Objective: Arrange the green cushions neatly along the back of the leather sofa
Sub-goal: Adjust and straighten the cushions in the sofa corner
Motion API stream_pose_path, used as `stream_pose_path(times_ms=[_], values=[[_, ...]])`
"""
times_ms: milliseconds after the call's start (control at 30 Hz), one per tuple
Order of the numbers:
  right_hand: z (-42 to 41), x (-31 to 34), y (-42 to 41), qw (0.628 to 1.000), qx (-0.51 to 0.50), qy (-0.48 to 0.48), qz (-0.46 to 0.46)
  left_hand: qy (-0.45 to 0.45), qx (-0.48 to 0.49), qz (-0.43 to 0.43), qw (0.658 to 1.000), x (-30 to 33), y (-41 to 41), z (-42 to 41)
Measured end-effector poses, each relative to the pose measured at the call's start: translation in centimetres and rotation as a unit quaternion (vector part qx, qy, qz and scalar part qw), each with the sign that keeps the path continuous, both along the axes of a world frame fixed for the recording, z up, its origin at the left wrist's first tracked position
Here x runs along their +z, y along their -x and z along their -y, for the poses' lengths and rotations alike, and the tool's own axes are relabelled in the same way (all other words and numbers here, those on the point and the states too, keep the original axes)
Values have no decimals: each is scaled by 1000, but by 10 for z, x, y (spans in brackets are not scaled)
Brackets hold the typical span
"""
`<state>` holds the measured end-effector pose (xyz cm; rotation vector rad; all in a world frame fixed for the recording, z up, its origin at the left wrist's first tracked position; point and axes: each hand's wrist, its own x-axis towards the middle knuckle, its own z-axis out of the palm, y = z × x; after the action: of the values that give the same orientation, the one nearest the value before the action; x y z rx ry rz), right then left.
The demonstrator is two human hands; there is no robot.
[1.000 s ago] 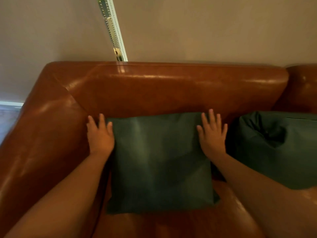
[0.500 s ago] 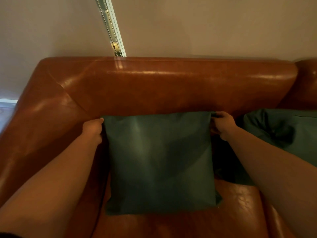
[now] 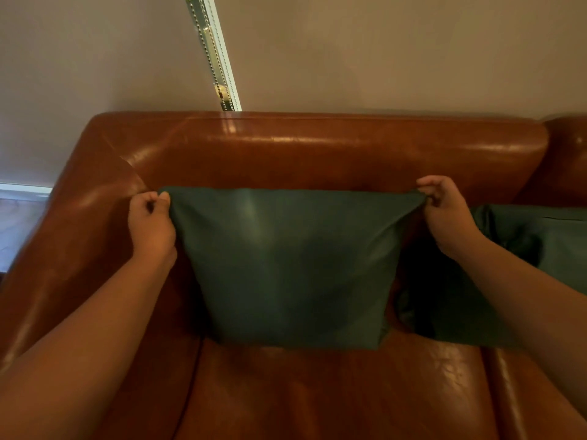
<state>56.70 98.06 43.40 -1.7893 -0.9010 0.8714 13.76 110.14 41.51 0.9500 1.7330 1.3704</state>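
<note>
Green cushion point(image 3: 286, 268): upright against my leather sofa point(image 3: 317, 160) back. My left hand point(image 3: 151, 225) pinches its top left corner, right hand point(image 3: 444, 211) its top right. Second green cushion point(image 3: 552, 246): beside, right.

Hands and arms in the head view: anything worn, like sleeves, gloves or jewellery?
Both hands, left and right, are bare: no gloves, and no rings or watch that I can see. Both forearms are bare too, with no sleeve visible down to the frame edge.
</note>
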Motion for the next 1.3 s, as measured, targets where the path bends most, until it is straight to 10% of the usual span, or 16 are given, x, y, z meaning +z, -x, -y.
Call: stream_pose_path(times_ms=[333, 600, 800, 1033, 1300], values=[[12, -3, 14, 996, -44, 57, -49, 12, -32, 92, 995, 11, 11, 10], [18, 17, 7, 985, 9, 85, 150, -14, -80, -45, 996, 23, 21, 11], [43, -1, 22, 991, -98, 26, -84, 71, -90, 219, 969, 25, 30, 35], [62, -16, 47, 963, -46, 109, -241, 182, -265, 68, 944, 12, 23, 68], [56, -19, 61, 987, -110, 97, -61, 46, -185, -125, 974, -16, -1, 77]])
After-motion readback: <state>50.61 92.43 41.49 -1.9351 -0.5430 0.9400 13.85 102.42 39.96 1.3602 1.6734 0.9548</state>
